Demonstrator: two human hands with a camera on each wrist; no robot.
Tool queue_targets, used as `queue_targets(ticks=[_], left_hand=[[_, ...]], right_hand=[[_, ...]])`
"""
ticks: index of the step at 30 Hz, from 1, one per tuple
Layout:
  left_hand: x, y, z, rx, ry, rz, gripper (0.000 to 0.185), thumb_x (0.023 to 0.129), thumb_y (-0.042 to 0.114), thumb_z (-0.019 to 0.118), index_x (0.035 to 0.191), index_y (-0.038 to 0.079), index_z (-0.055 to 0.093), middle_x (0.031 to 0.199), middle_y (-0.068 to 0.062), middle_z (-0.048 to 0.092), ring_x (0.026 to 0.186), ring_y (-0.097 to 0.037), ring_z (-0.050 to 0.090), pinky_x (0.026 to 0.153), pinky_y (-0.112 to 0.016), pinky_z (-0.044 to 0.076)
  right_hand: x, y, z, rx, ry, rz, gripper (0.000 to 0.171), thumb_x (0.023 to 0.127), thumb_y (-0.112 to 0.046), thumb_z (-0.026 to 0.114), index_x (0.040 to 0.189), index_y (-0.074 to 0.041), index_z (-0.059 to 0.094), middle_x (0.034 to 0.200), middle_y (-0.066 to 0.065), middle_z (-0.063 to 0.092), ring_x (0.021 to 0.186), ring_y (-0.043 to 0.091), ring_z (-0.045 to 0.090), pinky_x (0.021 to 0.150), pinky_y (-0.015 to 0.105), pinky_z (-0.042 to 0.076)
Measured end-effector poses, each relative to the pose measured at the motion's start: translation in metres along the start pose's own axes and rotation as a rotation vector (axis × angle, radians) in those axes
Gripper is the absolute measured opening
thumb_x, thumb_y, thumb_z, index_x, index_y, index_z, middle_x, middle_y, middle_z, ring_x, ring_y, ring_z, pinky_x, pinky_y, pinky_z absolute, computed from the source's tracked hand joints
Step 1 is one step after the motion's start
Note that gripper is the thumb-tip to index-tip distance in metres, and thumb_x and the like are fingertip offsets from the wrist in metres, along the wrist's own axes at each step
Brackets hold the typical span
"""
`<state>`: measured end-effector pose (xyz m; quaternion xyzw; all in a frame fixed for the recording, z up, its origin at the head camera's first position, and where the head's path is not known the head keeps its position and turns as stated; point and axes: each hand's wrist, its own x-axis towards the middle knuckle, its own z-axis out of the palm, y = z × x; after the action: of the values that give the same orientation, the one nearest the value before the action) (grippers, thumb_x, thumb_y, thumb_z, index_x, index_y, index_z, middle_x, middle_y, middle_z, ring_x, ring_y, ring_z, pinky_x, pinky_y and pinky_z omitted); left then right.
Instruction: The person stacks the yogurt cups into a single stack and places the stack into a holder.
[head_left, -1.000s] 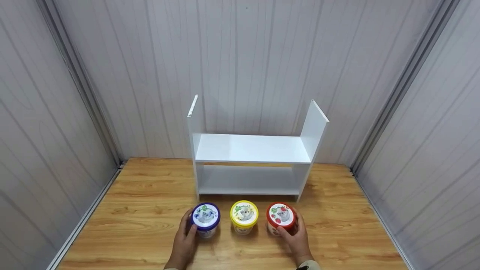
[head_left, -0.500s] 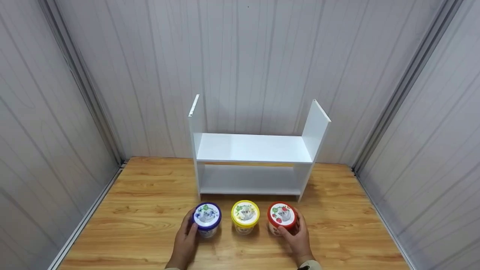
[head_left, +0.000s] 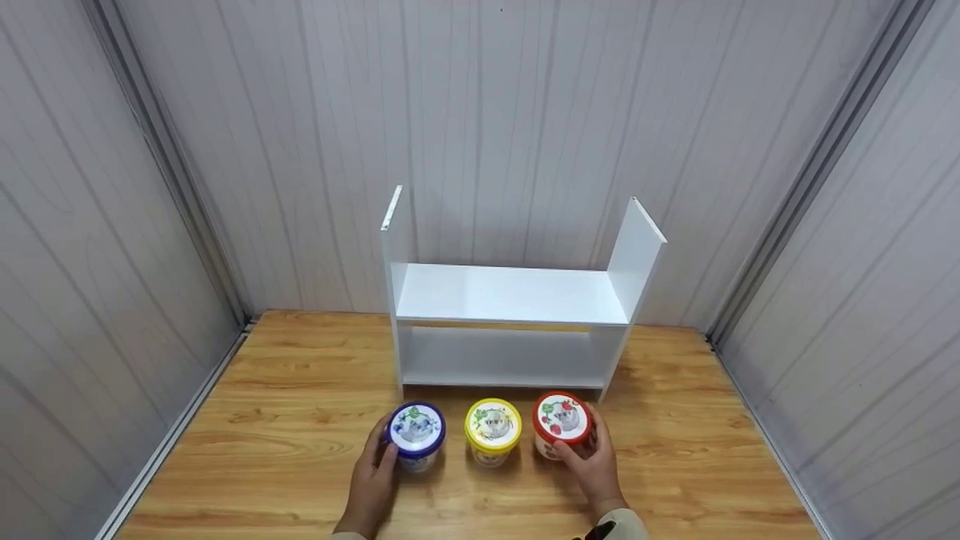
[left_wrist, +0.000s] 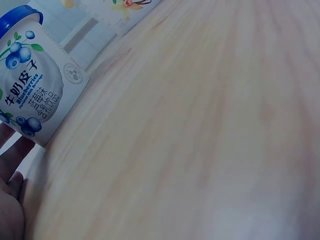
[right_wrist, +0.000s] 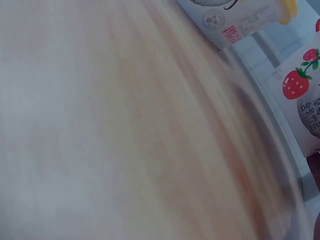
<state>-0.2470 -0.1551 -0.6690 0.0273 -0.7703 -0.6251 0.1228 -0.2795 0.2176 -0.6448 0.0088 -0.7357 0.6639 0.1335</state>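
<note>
Three lidded drink cups stand in a row before the white shelf in the head view. My left hand (head_left: 373, 474) grips the blue-lidded blueberry cup (head_left: 417, 431) from its left side, thumb at the near side; in the left wrist view the blueberry cup (left_wrist: 37, 82) touches the table. Between the hands is the yellow-lidded cup (head_left: 493, 426), which neither touches. My right hand (head_left: 596, 461) holds the red-lidded strawberry cup (head_left: 562, 420) from the right. In the right wrist view the strawberry cup (right_wrist: 295, 102) is slightly above the tabletop, its right part cut off by the frame.
A white two-tier shelf (head_left: 512, 294) with tall side panels stands behind the cups on the wooden table (head_left: 300, 420). Its lower board (head_left: 502, 356) is just beyond them. Pale panelled walls (head_left: 480, 112) enclose the back and both sides.
My right hand has lifted the strawberry cup a little and shifted it slightly toward the shelf. The left hand and the other two cups have stayed in place; the head view has drifted slightly.
</note>
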Motion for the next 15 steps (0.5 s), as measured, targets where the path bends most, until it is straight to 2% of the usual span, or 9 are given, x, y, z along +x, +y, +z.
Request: queue_targets(ticks=[5,12,15], left_hand=[[0.0,0.0,0.0,0.017,-0.001,-0.011,0.052,0.106,0.03,0.052,0.156,0.021,0.04,0.158,-0.014,0.04,0.147,-0.039,0.033,0.119,-0.061,0.026],[0.001,-0.001,0.0,-0.007,0.012,-0.009,0.052,0.106,0.028,0.054,0.155,0.017,0.042,0.158,-0.013,0.042,0.147,-0.037,0.033,0.12,-0.058,0.024],[0.001,-0.001,0.0,0.0,0.001,-0.024,0.052,0.106,0.03,0.052,0.156,0.018,0.04,0.159,-0.013,0.04,0.148,-0.038,0.031,0.12,-0.059,0.023]], right_hand=[[0.006,-0.006,0.002,0.004,-0.014,-0.008,0.093,0.082,-0.006,0.083,0.157,-0.004,0.029,0.151,0.021,0.044,0.13,0.024,0.049,0.099,0.02,0.048],[0.013,-0.018,0.005,0.009,-0.033,-0.055,0.092,0.082,-0.004,0.083,0.157,-0.005,0.03,0.148,0.019,0.047,0.126,0.013,0.051,0.101,0.025,0.049],[0.016,-0.022,0.006,-0.006,-0.036,-0.065,0.092,0.082,-0.005,0.083,0.157,-0.003,0.03,0.148,0.019,0.048,0.128,0.015,0.051,0.102,0.024,0.048]])
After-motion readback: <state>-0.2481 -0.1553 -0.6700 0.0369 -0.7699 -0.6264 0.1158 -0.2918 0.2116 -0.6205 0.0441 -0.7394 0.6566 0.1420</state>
